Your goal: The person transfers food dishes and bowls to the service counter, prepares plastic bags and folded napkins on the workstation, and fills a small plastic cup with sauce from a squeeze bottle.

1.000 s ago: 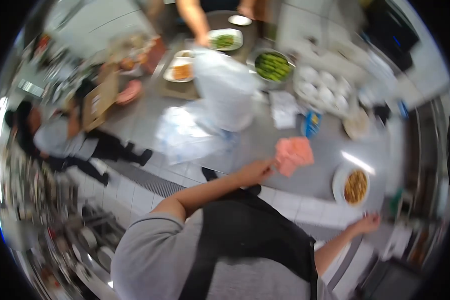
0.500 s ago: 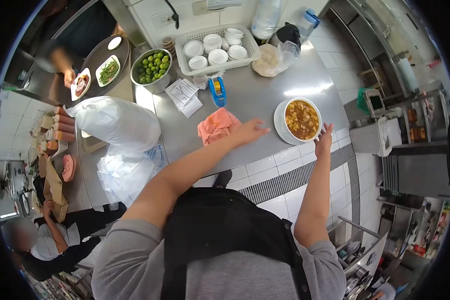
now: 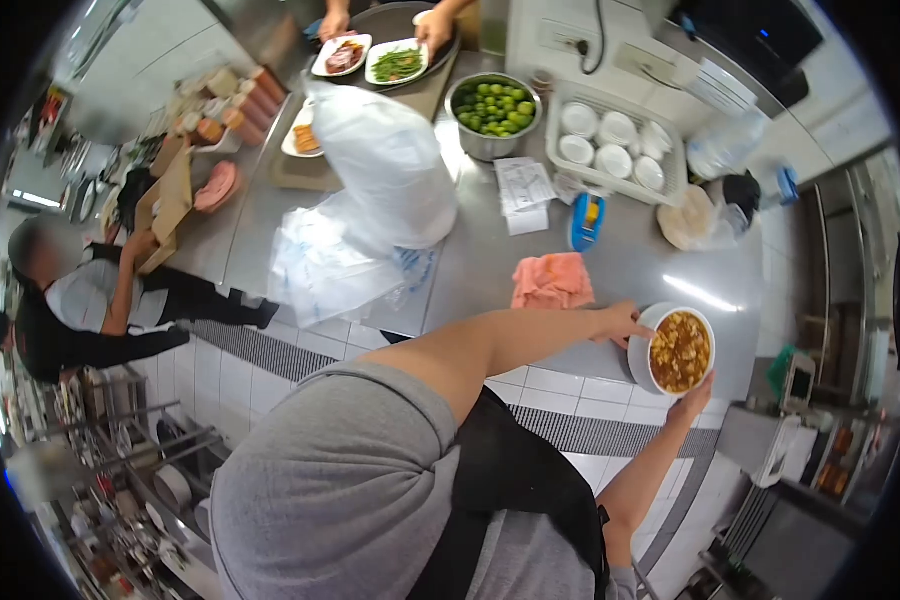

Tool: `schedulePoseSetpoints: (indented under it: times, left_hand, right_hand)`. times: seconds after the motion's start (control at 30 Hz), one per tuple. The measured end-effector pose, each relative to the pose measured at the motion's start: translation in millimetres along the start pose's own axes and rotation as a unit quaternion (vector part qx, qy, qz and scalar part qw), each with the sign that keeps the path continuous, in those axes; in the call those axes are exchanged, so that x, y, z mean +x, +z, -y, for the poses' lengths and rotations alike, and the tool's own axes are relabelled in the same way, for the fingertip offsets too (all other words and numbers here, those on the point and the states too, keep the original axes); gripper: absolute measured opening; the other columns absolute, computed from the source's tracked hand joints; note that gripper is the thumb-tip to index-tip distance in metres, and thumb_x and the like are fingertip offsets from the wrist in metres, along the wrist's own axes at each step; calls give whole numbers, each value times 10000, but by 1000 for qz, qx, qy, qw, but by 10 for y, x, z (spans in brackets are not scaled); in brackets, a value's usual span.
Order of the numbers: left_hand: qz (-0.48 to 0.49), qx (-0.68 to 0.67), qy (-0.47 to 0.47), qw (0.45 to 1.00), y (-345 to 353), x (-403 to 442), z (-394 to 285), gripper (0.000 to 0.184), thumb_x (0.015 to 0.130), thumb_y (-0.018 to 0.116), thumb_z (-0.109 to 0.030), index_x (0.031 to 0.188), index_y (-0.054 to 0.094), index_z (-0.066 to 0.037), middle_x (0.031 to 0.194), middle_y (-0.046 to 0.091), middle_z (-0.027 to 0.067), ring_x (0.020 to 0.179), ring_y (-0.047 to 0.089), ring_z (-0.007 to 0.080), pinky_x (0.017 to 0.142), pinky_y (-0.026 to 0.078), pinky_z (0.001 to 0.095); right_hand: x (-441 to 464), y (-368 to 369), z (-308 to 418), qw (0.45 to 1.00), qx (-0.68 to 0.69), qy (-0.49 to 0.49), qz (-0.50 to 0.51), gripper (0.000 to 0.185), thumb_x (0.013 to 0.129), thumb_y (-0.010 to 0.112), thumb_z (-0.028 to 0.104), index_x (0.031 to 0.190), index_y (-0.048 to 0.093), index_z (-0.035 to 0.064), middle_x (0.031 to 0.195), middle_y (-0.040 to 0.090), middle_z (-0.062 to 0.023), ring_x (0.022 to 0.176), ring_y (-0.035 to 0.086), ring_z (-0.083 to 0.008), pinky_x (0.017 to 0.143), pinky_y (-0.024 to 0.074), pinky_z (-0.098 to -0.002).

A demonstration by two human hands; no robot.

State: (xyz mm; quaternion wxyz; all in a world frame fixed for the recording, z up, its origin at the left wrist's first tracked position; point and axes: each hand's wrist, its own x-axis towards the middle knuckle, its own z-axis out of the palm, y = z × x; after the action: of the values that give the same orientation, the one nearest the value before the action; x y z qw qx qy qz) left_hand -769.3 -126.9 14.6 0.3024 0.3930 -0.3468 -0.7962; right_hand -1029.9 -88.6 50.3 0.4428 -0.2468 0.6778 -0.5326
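Note:
A white bowl (image 3: 711, 338) of chunky brown stew (image 3: 682, 352) sits at the near right edge of the steel counter. Whether the white rim at its left is a plate underneath or its own wall, I cannot tell. My left hand (image 3: 622, 322) is at the bowl's left side, one finger on the rim and the others partly hidden. From the near right, my right hand (image 3: 692, 399) grips the bowl's lower edge. Just left of the bowl lies a crumpled pink cloth (image 3: 553, 281). A blue tape dispenser (image 3: 586, 222) stands behind the cloth.
On the counter (image 3: 635, 255) are paper slips (image 3: 525, 190), a pot of green limes (image 3: 490, 145), a basket of small white dishes (image 3: 617, 178) and large plastic bags (image 3: 380, 165). Another person's hands hold plates (image 3: 397, 62) at the back. A second person (image 3: 100, 285) stands left.
My left hand has moved from beside the cloth to the bowl's left side. My right hand stays at the bowl. My view has turned left; the other person's hands now hold two plates.

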Motion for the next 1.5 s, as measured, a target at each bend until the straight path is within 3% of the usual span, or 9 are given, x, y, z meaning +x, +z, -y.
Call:
schedulePoseSetpoints:
  times: [0.37,0.47,0.63,0.87,0.97,1.13,1.23,1.33,1.5]
  left_hand:
    - [-238,193,128,943,-878,-2081,-200,505,738,828,-291,1050,650,65,906,673,144,764,671,194,604,552,285]
    - [-251,61,102,961,-1192,-2978,-226,460,761,813,-223,1085,630,48,931,666,127,785,660,190,626,559,292]
    - [-322,20,66,944,-1807,-4368,-18,424,805,778,-145,1140,601,44,968,638,105,845,657,180,660,596,304]
    - [-454,-78,125,879,-2713,-6074,380,344,810,764,-150,1068,640,41,913,629,89,811,633,137,626,592,274]
    - [-493,-99,133,854,-3112,-6674,452,343,824,743,-120,1105,628,39,926,628,86,812,646,148,660,604,296]
    - [-564,-78,116,814,-3823,-7309,472,349,840,716,-125,1126,622,52,947,638,92,848,661,172,695,615,322]
    - [-602,-101,134,781,-4237,-7462,479,341,825,740,-192,1035,654,63,871,651,83,727,644,142,591,582,279]
    - [-608,-127,150,769,-4617,-7505,473,340,837,725,-217,1021,661,61,878,664,94,729,649,151,595,577,282]
    - [-617,-137,135,763,-5239,-7301,593,323,898,642,-247,1053,665,36,919,674,84,795,661,166,670,580,324]
  right_hand:
    - [-1770,1321,306,993,-52,-19,103,525,1039,363,421,1325,479,-3,1239,582,-136,1119,590,-229,932,489,-356]
    - [-2201,1692,58,961,-67,-79,258,489,1052,336,397,1281,502,-1,1158,597,-113,1049,590,-193,923,475,-337]
    - [-3191,2537,-341,936,-110,-95,321,476,1060,347,312,1380,459,-22,1303,544,-144,1177,521,-218,1011,398,-336]
    - [-4604,3982,-787,883,-119,-26,453,431,1065,334,288,1290,524,-26,1231,590,-112,1124,556,-180,986,422,-318]
    - [-5162,4664,-976,855,-85,-92,503,430,1063,339,294,1295,534,-10,1235,587,-113,1137,548,-180,998,411,-317]
    - [-5702,5658,-1307,825,-100,-104,546,440,1060,351,306,1300,539,-11,1231,594,-100,1142,541,-175,1003,398,-309]
    - [-5869,6131,-1566,831,-120,-48,541,440,1052,386,334,1247,567,-17,1153,623,-92,1069,551,-167,951,411,-301]
    - [-5840,6608,-1838,810,-163,-96,554,487,1043,414,365,1302,536,-29,1235,606,-112,1130,549,-187,983,402,-303]
    - [-5801,7183,-2114,816,-139,-130,547,438,1050,388,322,1174,590,-45,1085,653,-118,987,594,-194,897,445,-328]
